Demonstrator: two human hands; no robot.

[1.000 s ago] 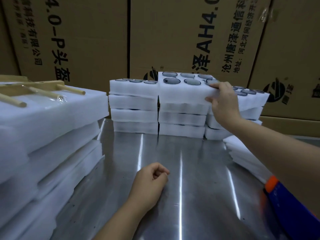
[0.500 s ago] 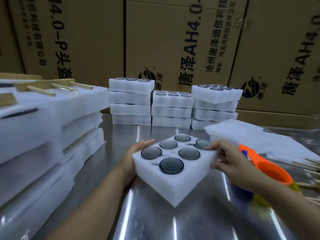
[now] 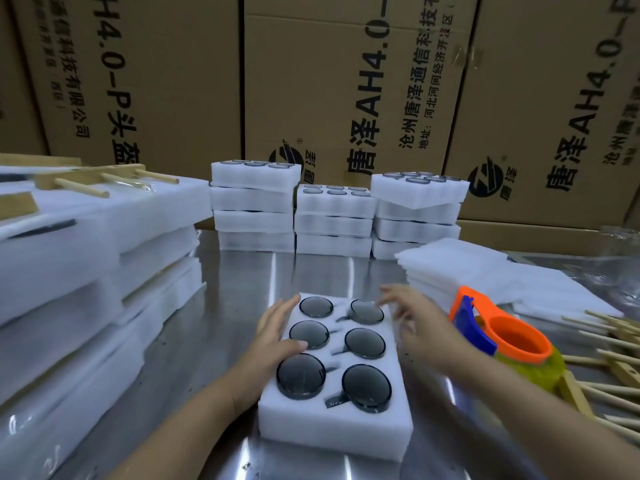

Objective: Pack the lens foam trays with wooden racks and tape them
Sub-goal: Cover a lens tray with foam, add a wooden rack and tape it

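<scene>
lens foam tray (image 3: 332, 431) is lying flat on the steel table (image 3: 214, 323), just left of the tape dispenser (image 3: 505, 341), which is orange and blue with a yellowish roll. the tray is a thick white block showing six round dark lenses (image 3: 365, 342) sitting in two rows of three, each in its own cut-out with a small notch beside it.

left hand (image 3: 277, 341) is lying against the tray's side away from the dispenser, fingers straight along the edge, thumb resting on top by the middle lens. right hand (image 3: 412, 327) is hovering between tray and dispenser, fingers spread, gripping nothing; it is blurred, so cannot tell if it is touching the foam.

beyond the dispenser, flat foam sheets (image 3: 460, 268) are lying piled. further back and left of it, three stacks of filled trays (image 3: 334, 216) are standing before cardboard boxes (image 3: 346, 81). right of the dispenser, wooden racks (image 3: 616, 362) are lying loose. well left of it, wrapped white bundles (image 3: 86, 237) are sitting stacked, one rack (image 3: 93, 178) on top.
</scene>
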